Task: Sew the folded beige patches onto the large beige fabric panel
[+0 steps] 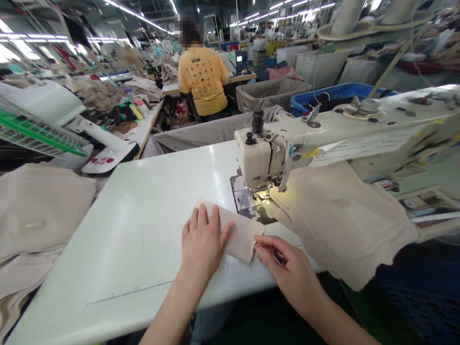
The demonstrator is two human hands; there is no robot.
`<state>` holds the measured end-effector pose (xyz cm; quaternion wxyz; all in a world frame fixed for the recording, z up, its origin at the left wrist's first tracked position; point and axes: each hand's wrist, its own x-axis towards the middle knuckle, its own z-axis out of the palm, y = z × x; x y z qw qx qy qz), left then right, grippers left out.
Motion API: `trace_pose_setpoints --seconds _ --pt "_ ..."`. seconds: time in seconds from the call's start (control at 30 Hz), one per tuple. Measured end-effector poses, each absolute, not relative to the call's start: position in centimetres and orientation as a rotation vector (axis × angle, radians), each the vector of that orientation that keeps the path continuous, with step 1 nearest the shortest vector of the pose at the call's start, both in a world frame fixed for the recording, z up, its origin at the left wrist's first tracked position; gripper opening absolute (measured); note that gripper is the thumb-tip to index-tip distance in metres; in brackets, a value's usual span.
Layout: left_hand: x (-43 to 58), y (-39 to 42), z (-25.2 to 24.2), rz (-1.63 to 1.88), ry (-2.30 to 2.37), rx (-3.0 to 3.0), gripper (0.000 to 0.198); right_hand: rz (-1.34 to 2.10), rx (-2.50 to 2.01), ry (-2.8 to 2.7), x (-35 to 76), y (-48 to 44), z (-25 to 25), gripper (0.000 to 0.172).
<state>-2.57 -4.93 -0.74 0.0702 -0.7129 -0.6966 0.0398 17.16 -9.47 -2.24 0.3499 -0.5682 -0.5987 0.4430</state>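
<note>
A small beige fabric piece lies on the pale table, just in front of the sewing machine. My left hand rests flat on its left part, fingers spread. At the right edge of the piece, my right hand pinches the cloth between thumb and fingertips; its other fingers curl inward. The lit needle area and metal plate are just beyond the piece. A larger beige fabric panel lies under the machine arm, its front edge hanging over the table edge.
Stacked beige fabric sits at the left, below a white and green fan. Behind the table are a grey cloth-lined bin and a blue crate. A person in a yellow shirt sits ahead, facing away.
</note>
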Motion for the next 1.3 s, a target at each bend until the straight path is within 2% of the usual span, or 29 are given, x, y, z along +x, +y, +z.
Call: trace_pose_setpoints --seconds 0.2,0.37,0.53,0.87,1.3 --pt "-2.8 -4.9 -0.6 0.102 -2.060 -2.163 0.052 1.352 -1.451 -1.462 17.0 -9.5 -2.6 0.035" --pt "-2.9 -4.8 -0.3 0.108 -2.078 -2.179 0.052 1.436 -1.396 -1.417 17.1 -9.3 -2.4 0.033" --pt "-2.9 -4.8 -0.2 0.119 -2.064 -2.199 0.048 1.286 -1.384 -1.324 16.9 -9.4 -2.4 0.032" --pt "-3.0 -4.8 -0.3 0.134 -2.028 -2.183 0.047 1.130 -1.442 -1.513 15.9 -8.2 -2.5 0.034" --pt "-2.8 -4.8 -0.3 0.140 -2.050 -2.201 0.054 1.085 -1.523 -1.636 16.3 -6.9 -2.9 0.028"
